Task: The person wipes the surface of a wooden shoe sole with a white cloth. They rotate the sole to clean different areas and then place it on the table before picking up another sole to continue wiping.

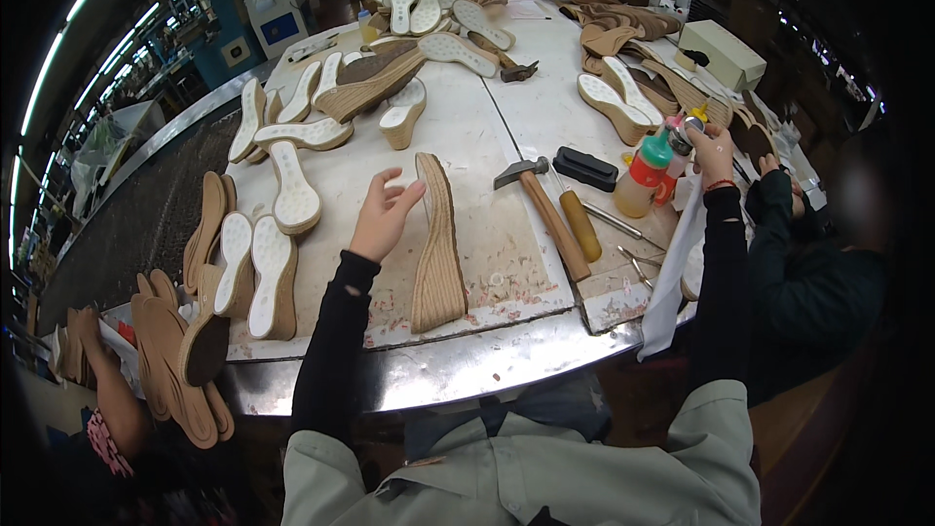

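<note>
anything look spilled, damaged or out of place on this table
No obvious spill or breakage. Two untidy spots: the tabletop is worn and blotched with reddish marks toward its near edge, and a white strip hangs over that edge on the right.

Left hand (383,217) loosely cupped; right hand (712,151) curled, farther forward; hands well apart.

Centre: wedge sole (440,263) tan, banded in woven ribs. 12 o'clock: heaped soles (427,5) white, dotted. 2 o'clock: case (584,169) black. Between 2 and 3: bottle (643,176) with green cap, red band, amber base. 3 o'clock: hammer (554,224) brown-handled, grey-headed. 6 o'clock: shirt (594,472) grey-green. 8 o'clock: another person's sleeve (106,443), pink patterning on black.
</note>
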Motion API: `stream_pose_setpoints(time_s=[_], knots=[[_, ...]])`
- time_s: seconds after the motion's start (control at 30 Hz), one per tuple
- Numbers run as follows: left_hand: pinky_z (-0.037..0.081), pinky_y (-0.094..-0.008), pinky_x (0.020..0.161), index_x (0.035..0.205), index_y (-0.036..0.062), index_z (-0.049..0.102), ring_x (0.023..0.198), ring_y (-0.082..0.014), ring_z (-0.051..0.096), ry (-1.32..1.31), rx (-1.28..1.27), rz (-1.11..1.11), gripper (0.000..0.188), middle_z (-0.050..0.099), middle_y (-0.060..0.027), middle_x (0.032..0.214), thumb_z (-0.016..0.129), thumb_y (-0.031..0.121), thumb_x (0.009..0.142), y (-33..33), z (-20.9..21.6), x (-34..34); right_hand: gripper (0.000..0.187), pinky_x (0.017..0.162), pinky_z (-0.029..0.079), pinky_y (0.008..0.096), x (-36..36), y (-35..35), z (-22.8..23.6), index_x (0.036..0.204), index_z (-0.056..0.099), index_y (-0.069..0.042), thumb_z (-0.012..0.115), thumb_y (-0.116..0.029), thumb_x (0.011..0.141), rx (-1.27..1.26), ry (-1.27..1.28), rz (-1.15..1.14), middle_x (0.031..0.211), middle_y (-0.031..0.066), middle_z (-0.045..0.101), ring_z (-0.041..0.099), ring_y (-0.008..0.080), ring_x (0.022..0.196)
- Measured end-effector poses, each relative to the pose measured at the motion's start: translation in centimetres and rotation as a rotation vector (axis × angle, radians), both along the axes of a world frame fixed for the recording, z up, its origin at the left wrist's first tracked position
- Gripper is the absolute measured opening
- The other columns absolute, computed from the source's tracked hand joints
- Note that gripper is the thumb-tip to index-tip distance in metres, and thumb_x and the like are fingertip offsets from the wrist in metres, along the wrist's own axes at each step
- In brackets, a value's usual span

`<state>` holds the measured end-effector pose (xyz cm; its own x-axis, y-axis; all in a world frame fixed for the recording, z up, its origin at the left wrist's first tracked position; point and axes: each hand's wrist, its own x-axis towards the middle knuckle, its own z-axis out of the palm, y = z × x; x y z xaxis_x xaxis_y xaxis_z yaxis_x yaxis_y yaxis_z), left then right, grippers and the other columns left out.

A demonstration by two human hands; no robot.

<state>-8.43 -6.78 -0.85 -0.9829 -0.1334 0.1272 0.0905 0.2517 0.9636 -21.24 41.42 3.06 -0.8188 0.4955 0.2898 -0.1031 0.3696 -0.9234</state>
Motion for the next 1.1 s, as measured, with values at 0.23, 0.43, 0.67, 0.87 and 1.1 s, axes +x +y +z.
stream_pose_setpoints(time_s=[0.23, 0.43, 0.67, 0.87, 1.1], knots=[[0.046, -0.0268, 0.073, 0.138, -0.0008, 0.020, 0.087, -0.0178, 0.057, 0.047, 0.235, -0.023, 0.084, 0.058, -0.0155, 0.100, 0.070, 0.030, 0.079, 2.9, -2.1, -3.1, 0.054, 0.036, 0.036, 0.0275, 0.1, -0.9, -0.2, 0.107, 0.049, 0.006, 0.073, -0.022, 0.069, -0.009, 0.029, -0.009, 0.077, 0.0120, 0.059, 0.050, 0.0144, 0.044], [0.054, -0.0359, 0.062, 0.139, 0.0180, 0.024, 0.081, -0.0201, 0.056, 0.094, 0.589, 0.079, 0.064, 0.050, -0.0105, 0.099, 0.053, 0.021, 0.082, 4.1, -0.6, 0.8, 0.054, 0.037, 0.037, 0.0269, -0.2, -0.4, -0.9, 0.107, 0.050, 0.005, 0.074, -0.026, 0.070, 0.036, 0.063, -0.054, 0.077, 0.0105, 0.058, 0.050, 0.0131, 0.047], [0.053, -0.0340, 0.065, 0.137, 0.0202, 0.028, 0.083, -0.0198, 0.056, 0.072, 0.606, 0.063, 0.060, 0.049, -0.0122, 0.101, 0.050, 0.021, 0.081, 4.5, -0.2, 4.1, 0.033, 0.043, 0.032, 0.0192, 7.4, -2.9, 3.5, 0.110, 0.052, -0.001, 0.064, -0.020, 0.086, -0.144, 0.362, -0.065, 0.076, 0.0019, 0.053, 0.041, 0.0040, 0.052], [0.043, -0.0232, 0.065, 0.135, 0.0100, 0.029, 0.073, -0.0104, 0.051, 0.106, 0.580, 0.032, 0.061, 0.051, -0.0069, 0.086, 0.057, 0.012, 0.081, 5.6, -0.4, 4.2, 0.037, 0.066, 0.046, 0.0226, 18.7, -17.9, 0.6, 0.108, 0.055, 0.000, 0.051, 0.006, 0.072, 0.038, 0.327, 0.563, 0.096, 0.0056, 0.060, 0.055, 0.0096, 0.069], [0.045, -0.0220, 0.065, 0.134, 0.0058, 0.031, 0.073, -0.0095, 0.053, 0.140, 0.573, 0.019, 0.060, 0.053, -0.0069, 0.086, 0.058, 0.003, 0.080, 6.0, -0.7, 4.2, 0.019, 0.060, 0.046, 0.0264, 19.5, -27.0, -3.5, 0.082, 0.058, 0.001, 0.068, -0.004, 0.067, -0.016, 0.009, 0.911, 0.071, 0.0084, 0.060, 0.061, 0.0161, 0.066]])
